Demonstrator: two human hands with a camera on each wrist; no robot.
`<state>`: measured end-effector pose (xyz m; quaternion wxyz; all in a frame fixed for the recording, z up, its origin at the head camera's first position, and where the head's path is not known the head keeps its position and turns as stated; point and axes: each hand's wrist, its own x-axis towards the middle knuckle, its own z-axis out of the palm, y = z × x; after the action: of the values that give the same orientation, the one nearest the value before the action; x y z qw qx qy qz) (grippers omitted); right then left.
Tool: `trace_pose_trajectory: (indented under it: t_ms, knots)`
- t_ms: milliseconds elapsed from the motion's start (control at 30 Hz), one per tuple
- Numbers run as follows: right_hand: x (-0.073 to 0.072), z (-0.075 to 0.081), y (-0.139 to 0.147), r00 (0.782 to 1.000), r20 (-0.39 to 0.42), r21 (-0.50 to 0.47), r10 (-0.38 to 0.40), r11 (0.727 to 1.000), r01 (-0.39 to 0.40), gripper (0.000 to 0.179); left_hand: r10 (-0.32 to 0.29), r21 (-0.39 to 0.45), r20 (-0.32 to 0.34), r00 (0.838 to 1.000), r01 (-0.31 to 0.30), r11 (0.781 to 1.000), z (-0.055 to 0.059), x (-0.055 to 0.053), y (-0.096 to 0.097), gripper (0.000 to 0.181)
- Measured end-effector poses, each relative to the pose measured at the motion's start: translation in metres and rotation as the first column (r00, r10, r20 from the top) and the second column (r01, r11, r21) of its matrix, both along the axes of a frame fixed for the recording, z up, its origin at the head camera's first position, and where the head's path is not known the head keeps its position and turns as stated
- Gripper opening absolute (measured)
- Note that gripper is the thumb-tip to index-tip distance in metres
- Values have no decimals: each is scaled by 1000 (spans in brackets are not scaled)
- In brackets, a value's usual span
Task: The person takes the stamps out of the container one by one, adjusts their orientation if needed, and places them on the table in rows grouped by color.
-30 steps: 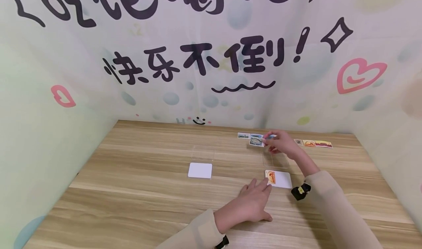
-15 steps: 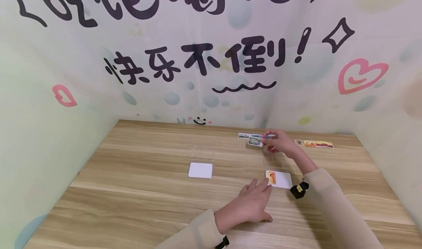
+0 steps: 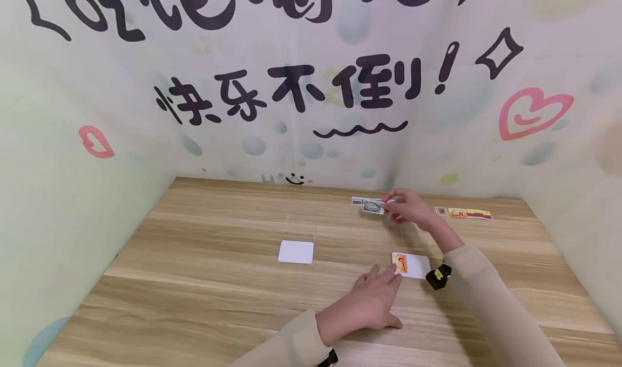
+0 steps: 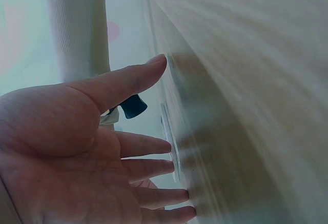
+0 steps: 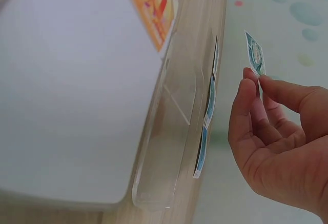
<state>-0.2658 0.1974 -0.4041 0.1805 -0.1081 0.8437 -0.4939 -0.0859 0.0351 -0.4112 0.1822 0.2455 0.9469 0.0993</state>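
My right hand pinches a small white-bordered stamp with a blue-green picture between thumb and fingertips. In the right wrist view this stamp is raised above the table, near a row of bluish stamps. My left hand lies with fingers spread at the near left corner of a white card. On that card's left end sits an orange stamp. The left wrist view shows the left hand with straight fingers, fingertips right at the table and card edge.
A clear plastic piece lies just beyond the right card. To the left is a second white card, with another faint clear piece behind it. Several more stamps line the back right. A printed cloth wall rises behind the table.
My right hand has shifted slightly left and back with the pinched stamp, which now overlaps more of the bluish row. The left hand has stayed in place.
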Motion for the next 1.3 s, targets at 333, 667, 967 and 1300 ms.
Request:
trace_pose_trajectory:
  t_ms: [333, 667, 967, 1300]
  knots:
    - [-5, 2, -4, 1000, -14, -8, 17, 1000, -17, 28, 1, 15, 5, 1000, -1, 1000, 0, 0, -1, 91]
    - [-10, 0, -7, 1000, -5, -9, 15, 1000, -15, 28, 4, 11, 14, 1000, -4, 1000, 1, 0, -1, 92]
    - [-10, 1, -10, 1000, -19, 1, 6, 1000, -6, 25, -2, 7, 15, 1000, 2, 1000, -1, 0, -1, 90]
    - [-15, 1, -16, 1000, -29, 1, 7, 1000, -7, 27, 8, 2, 18, 1000, -8, 1000, -1, 0, 0, 91]
